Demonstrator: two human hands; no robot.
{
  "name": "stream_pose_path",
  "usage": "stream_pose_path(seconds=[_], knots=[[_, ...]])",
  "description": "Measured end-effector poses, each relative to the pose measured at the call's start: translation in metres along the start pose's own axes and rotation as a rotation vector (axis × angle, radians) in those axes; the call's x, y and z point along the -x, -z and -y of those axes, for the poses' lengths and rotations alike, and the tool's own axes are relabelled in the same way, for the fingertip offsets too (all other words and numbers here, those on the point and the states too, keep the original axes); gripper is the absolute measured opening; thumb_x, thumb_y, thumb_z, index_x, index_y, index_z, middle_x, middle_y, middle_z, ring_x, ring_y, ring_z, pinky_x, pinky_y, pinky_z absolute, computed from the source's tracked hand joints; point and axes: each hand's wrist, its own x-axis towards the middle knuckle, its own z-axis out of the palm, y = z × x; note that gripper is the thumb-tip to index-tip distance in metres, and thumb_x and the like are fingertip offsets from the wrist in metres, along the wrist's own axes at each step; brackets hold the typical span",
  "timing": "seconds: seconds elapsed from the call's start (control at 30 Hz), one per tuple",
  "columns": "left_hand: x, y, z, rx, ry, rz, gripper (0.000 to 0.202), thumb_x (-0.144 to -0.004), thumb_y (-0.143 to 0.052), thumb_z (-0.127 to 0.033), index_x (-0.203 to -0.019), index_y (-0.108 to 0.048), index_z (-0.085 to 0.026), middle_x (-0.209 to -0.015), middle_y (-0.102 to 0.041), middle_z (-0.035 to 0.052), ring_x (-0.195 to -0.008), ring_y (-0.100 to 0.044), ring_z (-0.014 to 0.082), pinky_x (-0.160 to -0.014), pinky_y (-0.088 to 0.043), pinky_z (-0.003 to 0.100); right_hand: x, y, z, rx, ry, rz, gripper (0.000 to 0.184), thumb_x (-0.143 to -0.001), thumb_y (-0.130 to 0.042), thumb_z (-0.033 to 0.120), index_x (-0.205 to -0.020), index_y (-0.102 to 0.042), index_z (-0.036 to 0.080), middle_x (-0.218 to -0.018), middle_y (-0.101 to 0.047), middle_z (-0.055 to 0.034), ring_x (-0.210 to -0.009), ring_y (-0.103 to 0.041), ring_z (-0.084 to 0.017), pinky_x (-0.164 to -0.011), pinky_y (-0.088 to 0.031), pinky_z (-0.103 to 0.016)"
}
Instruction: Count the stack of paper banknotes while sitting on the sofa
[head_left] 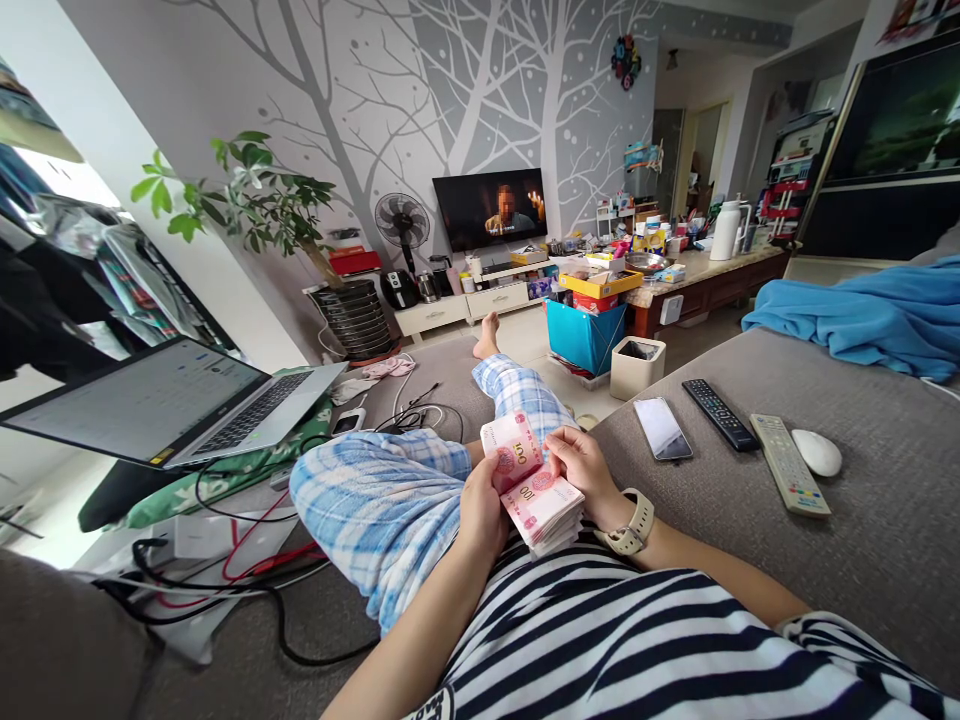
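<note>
A thick stack of red 100 banknotes (541,505) is folded open over my lap, its far part bent upward and its near part fanned at the edge. My left hand (484,500) is closed around the stack's left side, the thumb lying near the fold. At the right side, my right hand (583,462) pinches the notes between thumb and fingers close to the fold. A pale wristwatch (634,522) is on my right wrist. The fingers of my left hand beneath the stack are hidden.
On the sofa to the right lie a phone (662,429), a black remote (718,414), a beige remote (789,465) and a white mouse (817,453). Left are an open laptop (255,410) and tangled cables (281,625). A bin (636,370) stands beyond the sofa edge.
</note>
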Motion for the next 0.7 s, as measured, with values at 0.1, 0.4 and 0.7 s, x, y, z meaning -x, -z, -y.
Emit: stream_pose_path(seconds=[0.1,0.4,0.7], knots=[[0.000,0.002,0.001,-0.021,0.004,0.024,0.026,-0.076,-0.071,-0.030,-0.092,-0.071,-0.010,-0.091,-0.078,0.0133,-0.082,-0.074,0.0270,-0.084,-0.059,0.042,-0.001,-0.001,0.000,0.002,0.004,-0.040,0.033,-0.074,-0.075,0.051,-0.069,-0.059,0.022,-0.058,-0.055,0.0026,-0.054,-0.049,-0.015,-0.056,-0.040,-0.030],[0.010,-0.004,-0.007,-0.111,-0.036,0.095,0.021,-0.068,-0.080,-0.034,-0.076,-0.071,-0.016,-0.076,-0.075,0.0066,-0.069,-0.069,0.0226,-0.070,-0.058,0.037,-0.003,0.000,-0.003,0.049,0.014,-0.062,0.023,-0.075,-0.073,0.041,-0.076,-0.064,0.020,-0.075,-0.063,-0.0014,-0.072,-0.057,-0.018,-0.069,-0.046,-0.032],[0.014,-0.007,-0.010,-0.138,-0.050,0.077,0.019,-0.069,-0.078,-0.033,-0.072,-0.069,-0.017,-0.069,-0.071,0.0030,-0.064,-0.065,0.0192,-0.064,-0.054,0.030,-0.001,-0.002,0.003,0.075,-0.023,-0.036,0.028,-0.075,-0.069,0.045,-0.068,-0.063,0.019,-0.065,-0.060,0.0008,-0.065,-0.051,-0.016,-0.063,-0.042,-0.030]])
